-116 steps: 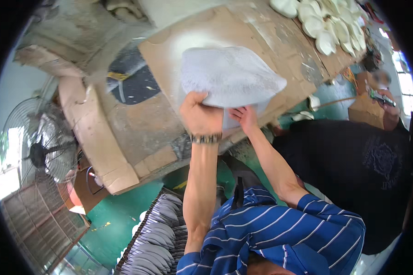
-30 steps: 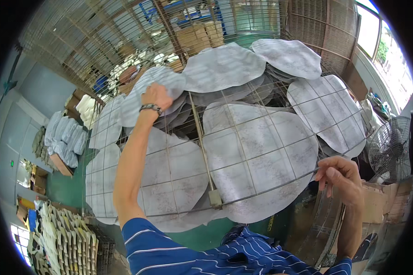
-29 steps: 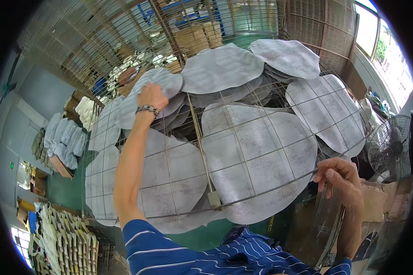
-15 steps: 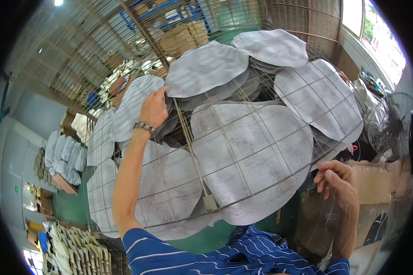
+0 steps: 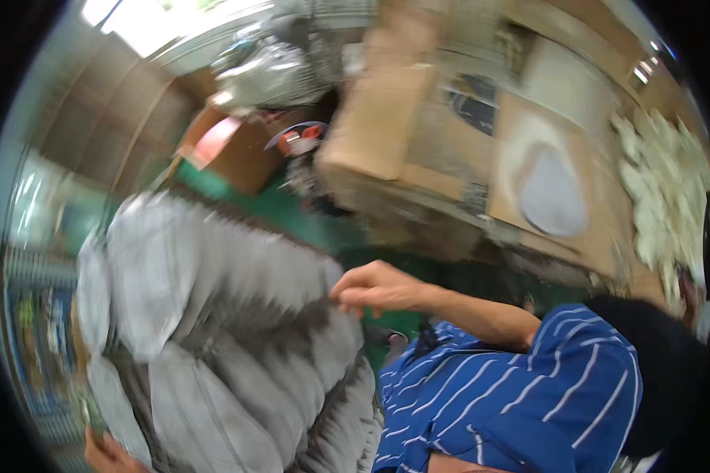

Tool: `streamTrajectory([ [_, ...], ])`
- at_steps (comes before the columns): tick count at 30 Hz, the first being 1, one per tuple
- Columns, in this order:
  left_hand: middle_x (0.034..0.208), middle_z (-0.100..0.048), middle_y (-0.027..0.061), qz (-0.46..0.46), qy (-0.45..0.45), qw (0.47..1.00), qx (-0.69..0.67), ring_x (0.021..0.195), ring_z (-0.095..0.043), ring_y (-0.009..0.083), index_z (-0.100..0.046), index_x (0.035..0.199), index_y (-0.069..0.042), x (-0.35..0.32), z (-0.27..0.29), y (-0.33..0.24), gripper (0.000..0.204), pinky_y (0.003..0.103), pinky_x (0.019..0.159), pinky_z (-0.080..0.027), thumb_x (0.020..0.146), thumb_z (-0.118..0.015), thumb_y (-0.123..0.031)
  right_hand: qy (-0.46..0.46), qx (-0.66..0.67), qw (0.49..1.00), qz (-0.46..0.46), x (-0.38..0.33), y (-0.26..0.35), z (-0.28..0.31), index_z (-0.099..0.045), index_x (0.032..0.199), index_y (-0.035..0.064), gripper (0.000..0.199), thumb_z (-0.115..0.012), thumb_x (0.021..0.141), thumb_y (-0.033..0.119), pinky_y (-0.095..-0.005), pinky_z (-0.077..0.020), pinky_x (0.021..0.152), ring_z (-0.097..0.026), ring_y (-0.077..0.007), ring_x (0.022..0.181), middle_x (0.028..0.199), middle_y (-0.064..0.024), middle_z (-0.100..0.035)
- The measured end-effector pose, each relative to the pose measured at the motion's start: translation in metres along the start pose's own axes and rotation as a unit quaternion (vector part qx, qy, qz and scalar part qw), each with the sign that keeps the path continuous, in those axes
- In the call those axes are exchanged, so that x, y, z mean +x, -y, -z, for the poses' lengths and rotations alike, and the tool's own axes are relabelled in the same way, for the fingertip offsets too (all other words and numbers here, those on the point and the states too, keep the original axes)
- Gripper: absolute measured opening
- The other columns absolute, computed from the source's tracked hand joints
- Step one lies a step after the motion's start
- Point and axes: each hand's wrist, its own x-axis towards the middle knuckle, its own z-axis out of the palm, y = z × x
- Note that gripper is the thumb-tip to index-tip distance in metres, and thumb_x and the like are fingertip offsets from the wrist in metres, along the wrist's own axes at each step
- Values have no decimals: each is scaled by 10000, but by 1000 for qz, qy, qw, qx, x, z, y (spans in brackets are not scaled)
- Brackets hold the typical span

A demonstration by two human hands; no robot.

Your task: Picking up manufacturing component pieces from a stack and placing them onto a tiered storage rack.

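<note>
Head view, the only one, and badly smeared by motion. A big bundle of grey-white oval sheets (image 5: 213, 331) fills the lower left, from about nine o'clock to six o'clock of the picture. The sheets overlap like scales, each edge lapped over the next, and they seem to hang or lean as one mass. That would explain why a hand is at each end of it.

The right hand (image 5: 375, 288) sits near the centre. Its forearm comes in from the blue striped sleeve (image 5: 521, 386) at four o'clock and runs towards ten o'clock. The wrist is straight, and the fingers (image 5: 347, 293) are drawn together in a pinch at the bundle's right edge. They look closed on the rim of a sheet, though the blur hides just how much they grip.

The left hand (image 5: 106, 457) shows only as a sliver at seven o'clock on the picture's lower rim, touching the bottom of the bundle. Whether its fingers are curled or spread cannot be told.

At two o'clock a single grey oval sheet (image 5: 552, 193) lies flat on a brown cardboard-topped bench (image 5: 592, 244), well apart from the bundle. Pale oval pieces (image 5: 670, 189) are heaped at three o'clock on the bench's far end. Cardboard boxes (image 5: 379, 118) stand at twelve o'clock above a green floor (image 5: 292, 213).
</note>
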Motion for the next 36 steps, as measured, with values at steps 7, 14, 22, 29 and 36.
streamTrajectory([
  [7, 992, -648, 150, -458, 233, 781, -354, 901, -629, 334, -635, 1215, -9, 29, 74, -367, 269, 410, 768, -506, 958, -622, -87, -194, 72, 977, -45, -89, -124, 133, -665, 1116, -37, 326, -570, 917, 203, -292, -545, 498, -679, -139, 655, 890, -102, -728],
  [14, 880, -615, 133, -541, 410, 488, -549, 752, -613, 253, -671, 1123, 5, -109, -31, -665, 277, 342, 693, -503, 846, -671, -6, -432, 230, 870, -56, -170, -228, 224, -679, 1063, -28, 270, -596, 900, 171, -288, -542, 459, -676, -147, 630, 860, -103, -728],
  [22, 1169, -574, 144, -442, 229, 605, -621, 1113, -536, 356, -687, 1150, -89, -335, -69, -967, 445, 463, 920, -438, 739, -817, -198, -587, 318, 733, -130, -278, -280, 261, -637, 1175, -24, 296, -582, 970, 182, -264, -505, 510, -630, -102, 698, 920, -67, -703],
  [29, 1179, -544, 110, -508, 232, 651, -515, 1116, -519, 307, -750, 1060, -136, -342, -50, -1028, 434, 458, 927, -444, 669, -854, -292, -629, 327, 692, -132, -311, -298, 285, -645, 1155, -12, 287, -584, 976, 203, -245, -493, 514, -622, -92, 712, 922, -60, -699],
  [36, 1188, -520, 157, -291, 369, 579, -666, 1036, -561, 350, -626, 1242, -72, -345, -4, -1028, 525, 445, 887, -492, 745, -787, -122, -702, 48, 708, -55, -280, -344, 381, -667, 1079, -13, 260, -578, 940, 187, -307, -534, 643, -643, -153, 711, 890, -71, -700],
])
